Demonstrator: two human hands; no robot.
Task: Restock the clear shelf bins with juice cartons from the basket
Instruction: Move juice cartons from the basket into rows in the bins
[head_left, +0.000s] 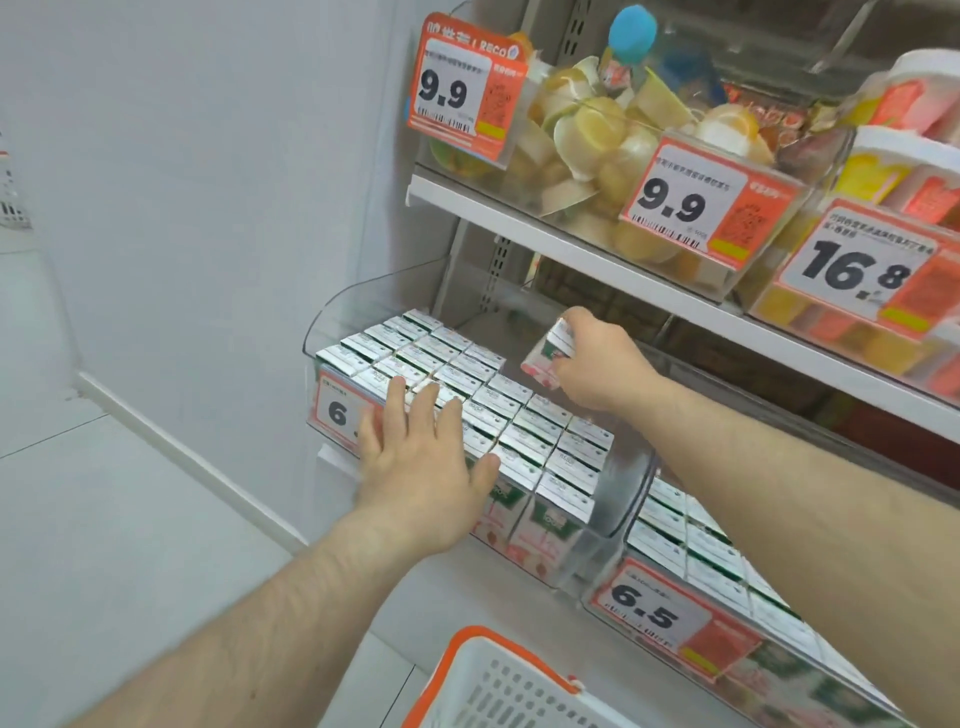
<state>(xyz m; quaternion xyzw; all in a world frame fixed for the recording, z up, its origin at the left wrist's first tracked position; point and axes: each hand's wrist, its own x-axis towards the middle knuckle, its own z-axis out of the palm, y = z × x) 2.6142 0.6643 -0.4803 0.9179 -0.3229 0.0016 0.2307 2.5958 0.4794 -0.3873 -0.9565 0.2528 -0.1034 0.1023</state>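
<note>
Right hand: our right hand (597, 364) pinches one small white, red and green juice carton (548, 358) with curled fingers.
Carton: it is tilted, its long side slanting down to the left, just above the back of the clear plastic shelf bin (332, 312).
Empty spot: we think the bare gap at the back right of the bin, just behind the carton, is where it goes.
Left hand: our left hand (421, 467) lies flat with straight fingers on the packed rows of white carton tops (519, 421) at the front.
Nearer hand: the right one, so it does the placing.
Basket: the white basket with an orange rim (498, 680) sits low, near us.
</note>
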